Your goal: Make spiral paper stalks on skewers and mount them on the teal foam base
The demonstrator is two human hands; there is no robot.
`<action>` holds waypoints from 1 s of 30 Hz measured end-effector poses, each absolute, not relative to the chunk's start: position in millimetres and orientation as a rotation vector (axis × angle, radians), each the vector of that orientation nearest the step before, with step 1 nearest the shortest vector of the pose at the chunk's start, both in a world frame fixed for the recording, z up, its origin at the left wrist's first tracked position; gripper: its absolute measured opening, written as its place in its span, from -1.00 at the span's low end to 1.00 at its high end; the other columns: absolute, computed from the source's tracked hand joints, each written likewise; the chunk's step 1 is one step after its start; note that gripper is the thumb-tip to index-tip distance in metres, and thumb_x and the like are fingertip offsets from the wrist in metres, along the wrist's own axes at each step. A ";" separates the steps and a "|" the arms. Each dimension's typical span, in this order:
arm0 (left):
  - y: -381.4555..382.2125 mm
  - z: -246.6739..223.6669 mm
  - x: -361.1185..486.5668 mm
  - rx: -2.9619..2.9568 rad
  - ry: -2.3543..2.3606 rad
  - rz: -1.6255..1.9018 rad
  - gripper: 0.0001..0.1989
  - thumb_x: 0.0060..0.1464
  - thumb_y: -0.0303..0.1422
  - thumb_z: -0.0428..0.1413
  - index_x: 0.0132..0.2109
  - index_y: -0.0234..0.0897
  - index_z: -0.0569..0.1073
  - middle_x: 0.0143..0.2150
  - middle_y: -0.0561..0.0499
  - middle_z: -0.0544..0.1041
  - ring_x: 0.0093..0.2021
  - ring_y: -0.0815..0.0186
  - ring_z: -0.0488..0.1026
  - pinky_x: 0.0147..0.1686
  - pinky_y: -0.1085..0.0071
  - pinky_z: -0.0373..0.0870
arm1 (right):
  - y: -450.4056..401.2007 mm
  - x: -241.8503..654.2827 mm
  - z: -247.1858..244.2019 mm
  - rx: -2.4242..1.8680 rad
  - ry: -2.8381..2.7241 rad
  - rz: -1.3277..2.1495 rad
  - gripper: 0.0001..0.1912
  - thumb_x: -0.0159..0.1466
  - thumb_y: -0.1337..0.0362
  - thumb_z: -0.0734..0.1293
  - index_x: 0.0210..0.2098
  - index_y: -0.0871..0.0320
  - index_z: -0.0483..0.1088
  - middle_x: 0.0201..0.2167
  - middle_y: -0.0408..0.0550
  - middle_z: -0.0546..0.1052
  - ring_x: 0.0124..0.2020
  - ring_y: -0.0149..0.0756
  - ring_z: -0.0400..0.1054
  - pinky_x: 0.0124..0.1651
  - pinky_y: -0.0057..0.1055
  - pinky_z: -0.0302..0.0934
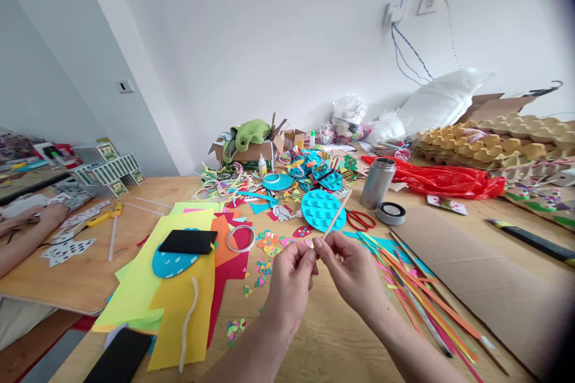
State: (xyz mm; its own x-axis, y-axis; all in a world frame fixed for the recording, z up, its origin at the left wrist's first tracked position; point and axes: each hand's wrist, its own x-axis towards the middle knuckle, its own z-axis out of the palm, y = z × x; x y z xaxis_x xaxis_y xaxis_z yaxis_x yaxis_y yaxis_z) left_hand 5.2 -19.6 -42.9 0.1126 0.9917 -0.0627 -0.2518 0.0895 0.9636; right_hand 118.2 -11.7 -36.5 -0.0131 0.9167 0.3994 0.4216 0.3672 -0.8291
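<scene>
My left hand [291, 275] and my right hand [345, 263] meet over the middle of the wooden table [332, 341]. The right hand's fingers pinch a thin pale stick [338, 215], which slants up and to the right. Fingers and thumb of the left hand are pressed together at the stick's lower end; what they hold there is hidden. Just behind the hands lies a blue round piece with dimples [322, 210]. Small paper fish [268, 242] and coloured paper scraps [261, 270] lie to the left.
Red scissors [360, 220], a steel bottle [378, 183] and its lid [390, 213] stand behind right. Paper strips [426, 293] and cardboard [467, 275] lie right. A phone [188, 242] rests on coloured sheets [153, 251] at left. Another person's hand [53, 215] is far left.
</scene>
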 end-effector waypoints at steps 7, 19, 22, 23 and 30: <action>-20.1 -53.8 6.2 1.233 1.060 1.242 -0.71 0.09 -0.15 0.05 -0.42 -0.29 0.30 -0.55 0.14 0.21 -0.60 0.50 0.02 -0.63 0.51 -0.07 | -13.9 116.1 -37.3 -1.316 -1.574 0.495 -0.58 0.29 0.05 0.16 -0.62 0.13 0.17 -0.69 -0.20 0.25 -0.63 -0.44 0.10 -0.56 -0.48 -0.05; -17.0 -49.5 5.9 1.109 1.052 1.184 -0.66 -0.01 -0.11 0.13 -0.45 -0.32 0.32 -0.58 0.13 0.29 -0.67 0.53 0.09 -0.69 0.55 -0.01 | -7.5 121.2 -39.1 -1.297 -1.623 0.623 -0.59 0.27 0.04 0.17 -0.61 0.14 0.20 -0.69 -0.18 0.30 -0.64 -0.43 0.13 -0.57 -0.47 -0.05; -15.1 -42.3 1.5 0.986 0.973 1.075 -0.64 -0.11 -0.11 0.20 -0.43 -0.36 0.37 -0.56 0.05 0.40 -0.64 0.45 0.27 -0.63 0.50 0.20 | -3.0 126.4 -36.7 -1.284 -1.626 0.777 -0.57 0.24 -0.02 0.19 -0.62 0.13 0.17 -0.72 -0.20 0.27 -0.66 -0.44 0.11 -0.60 -0.48 -0.07; -14.2 -40.3 -0.7 0.950 0.937 1.036 -0.63 -0.13 -0.11 0.22 -0.41 -0.38 0.39 -0.56 0.03 0.42 -0.60 0.42 0.33 -0.57 0.48 0.26 | -1.5 128.3 -35.7 -1.276 -1.625 0.837 -0.56 0.23 -0.04 0.20 -0.63 0.12 0.17 -0.72 -0.21 0.26 -0.66 -0.44 0.10 -0.60 -0.48 -0.07; -10.8 -37.3 -8.0 0.883 0.857 0.939 -0.64 -0.21 -0.18 0.30 -0.42 -0.41 0.43 -0.57 -0.02 0.48 -0.56 0.41 0.37 -0.50 0.49 0.26 | 1.0 132.6 -29.0 -1.201 -1.624 0.940 -0.50 0.16 -0.12 0.23 -0.67 0.12 0.16 -0.73 -0.25 0.19 -0.67 -0.48 0.02 -0.63 -0.51 -0.08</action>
